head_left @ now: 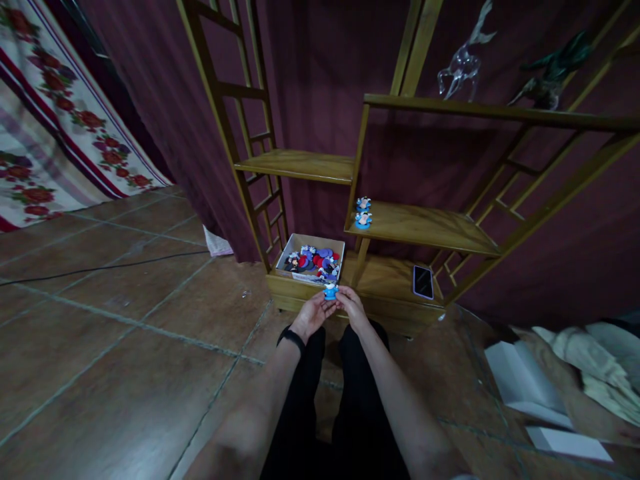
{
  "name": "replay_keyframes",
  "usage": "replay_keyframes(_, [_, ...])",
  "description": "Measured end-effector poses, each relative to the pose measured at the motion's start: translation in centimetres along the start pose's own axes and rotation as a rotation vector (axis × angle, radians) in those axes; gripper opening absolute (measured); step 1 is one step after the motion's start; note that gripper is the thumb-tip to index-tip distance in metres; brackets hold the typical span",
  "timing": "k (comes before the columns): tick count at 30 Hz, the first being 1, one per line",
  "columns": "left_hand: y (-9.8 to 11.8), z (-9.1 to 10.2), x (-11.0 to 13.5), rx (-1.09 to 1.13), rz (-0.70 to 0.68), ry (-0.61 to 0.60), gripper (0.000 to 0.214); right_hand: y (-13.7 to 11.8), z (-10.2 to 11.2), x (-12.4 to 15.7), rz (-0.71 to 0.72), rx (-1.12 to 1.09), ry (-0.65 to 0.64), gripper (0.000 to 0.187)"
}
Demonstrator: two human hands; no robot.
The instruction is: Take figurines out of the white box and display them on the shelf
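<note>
A small blue-and-white toy figurine point(331, 292) is held between my two hands, in front of the box. My left hand point(312, 315), with a black band on its wrist, is turned palm up and has its fingers closed at the figurine's left and underside. From the other side, my right hand point(351, 307) pinches it with thumb and fingers. Just beyond lies an open cardboard box point(341, 259) with several figurines and red and purple discs inside. Two similar figurines, a front one point(363, 221) and a rear one point(363, 204), stand at the left end of the middle shelf point(425, 225).
A phone point(423, 282) rests on the low bottom shelf at right. Overhead, a clear deer figure point(461, 70) and a dark statue point(553, 73) occupy the upper shelf. White box pieces point(527, 380) lie on the floor at right; a black cable point(105, 269) crosses the tiles at left.
</note>
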State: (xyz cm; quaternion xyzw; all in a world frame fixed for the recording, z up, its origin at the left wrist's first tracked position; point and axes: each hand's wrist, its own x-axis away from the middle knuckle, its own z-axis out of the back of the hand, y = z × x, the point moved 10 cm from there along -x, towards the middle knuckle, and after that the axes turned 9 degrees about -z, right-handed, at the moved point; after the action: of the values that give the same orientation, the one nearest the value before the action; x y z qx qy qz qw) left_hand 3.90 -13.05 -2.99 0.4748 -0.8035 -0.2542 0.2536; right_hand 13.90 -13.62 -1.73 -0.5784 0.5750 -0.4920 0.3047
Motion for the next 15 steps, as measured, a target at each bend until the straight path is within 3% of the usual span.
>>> replay_keyframes(5, [0.6,0.0,-0.3,-0.023,-0.091,-0.018,0.027,0.2,0.6,-0.1,0.021,-0.003,0.044,0.036])
replay_keyframes(9, [1.2,0.6,-0.6,-0.075,-0.182,0.05,0.04,0.3,0.5,0.1,0.022,0.026,0.05,0.033])
replay_keyframes(15, [2.0,1.7,-1.1,-0.184,-0.311,0.152,0.043,1.0,-1.2,0.4,-0.061,0.017,-0.112,0.041])
